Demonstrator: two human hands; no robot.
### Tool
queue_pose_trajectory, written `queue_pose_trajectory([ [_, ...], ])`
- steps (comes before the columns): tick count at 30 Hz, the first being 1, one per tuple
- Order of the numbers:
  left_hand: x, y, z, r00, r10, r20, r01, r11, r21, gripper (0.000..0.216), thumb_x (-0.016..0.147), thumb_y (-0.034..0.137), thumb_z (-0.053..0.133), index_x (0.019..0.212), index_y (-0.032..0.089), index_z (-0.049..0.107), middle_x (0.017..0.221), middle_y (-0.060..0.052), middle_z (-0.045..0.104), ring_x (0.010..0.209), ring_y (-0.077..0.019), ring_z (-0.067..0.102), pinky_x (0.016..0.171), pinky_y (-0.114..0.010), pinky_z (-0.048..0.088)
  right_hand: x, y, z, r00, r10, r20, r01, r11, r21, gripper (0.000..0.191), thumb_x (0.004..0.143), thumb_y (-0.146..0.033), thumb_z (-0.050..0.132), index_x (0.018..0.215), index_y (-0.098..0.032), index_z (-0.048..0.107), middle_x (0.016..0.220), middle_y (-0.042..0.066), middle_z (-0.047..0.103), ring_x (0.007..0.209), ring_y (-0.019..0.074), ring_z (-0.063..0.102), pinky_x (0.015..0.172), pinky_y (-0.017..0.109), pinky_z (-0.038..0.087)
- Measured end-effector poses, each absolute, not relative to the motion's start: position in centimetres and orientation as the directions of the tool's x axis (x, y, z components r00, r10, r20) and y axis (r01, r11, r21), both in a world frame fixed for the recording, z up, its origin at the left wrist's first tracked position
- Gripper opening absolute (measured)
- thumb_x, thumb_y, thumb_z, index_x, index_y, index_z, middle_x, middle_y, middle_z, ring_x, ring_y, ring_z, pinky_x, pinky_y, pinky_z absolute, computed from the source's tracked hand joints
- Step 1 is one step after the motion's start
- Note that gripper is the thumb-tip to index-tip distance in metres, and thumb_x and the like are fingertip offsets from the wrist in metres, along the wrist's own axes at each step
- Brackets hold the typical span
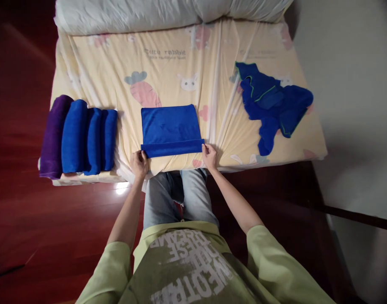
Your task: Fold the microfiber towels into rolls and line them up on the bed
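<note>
A blue towel (pixel 170 124) lies flat in front of me, its near edge turned over into a narrow folded band. My left hand (pixel 139 163) pinches the left end of that band. At the band's right end, the fingers of my right hand (pixel 209 156) are closed on the corner. To the left, several rolled blue towels (pixel 73 137) lie side by side with a purple rolled towel (pixel 55 137) at the outer end. A crumpled heap of blue towels (pixel 269 97) with green edging sits off to the right.
The towels rest on a bed (pixel 104 76) with a yellow sheet printed with carrots and rabbits. Across its far side runs a bulky grey-white quilt (pixel 133 14). A pale wall (pixel 355 84) stands to the right, and dark red flooring (pixel 19 219) surrounds the bed.
</note>
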State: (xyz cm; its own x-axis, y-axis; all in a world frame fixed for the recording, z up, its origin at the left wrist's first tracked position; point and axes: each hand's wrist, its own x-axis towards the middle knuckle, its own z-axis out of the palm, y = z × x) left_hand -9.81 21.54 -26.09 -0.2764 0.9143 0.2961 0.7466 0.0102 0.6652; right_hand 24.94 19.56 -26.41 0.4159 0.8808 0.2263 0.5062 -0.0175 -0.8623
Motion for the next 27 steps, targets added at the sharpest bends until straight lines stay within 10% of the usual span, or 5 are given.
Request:
queue_pose_trajectory([
  [27,-9.62,21.19,-25.24,-0.235,0.937,0.258,0.794,0.032,0.607,0.023,0.099,0.038,0.046,0.084,0.022,0.053,0.080,-0.007,0.052,0.088,-0.0252,0.053,0.089,-0.041,0.040,25.09,19.30,-26.41,0.378,0.859,0.344,0.646,0.021,-0.763,0.030,0.098,-0.044,0.054,0.083,-0.021,0.065,0.072,0.003,0.063,0.067,0.0174,0.058,0.071,0.030,0.049],
])
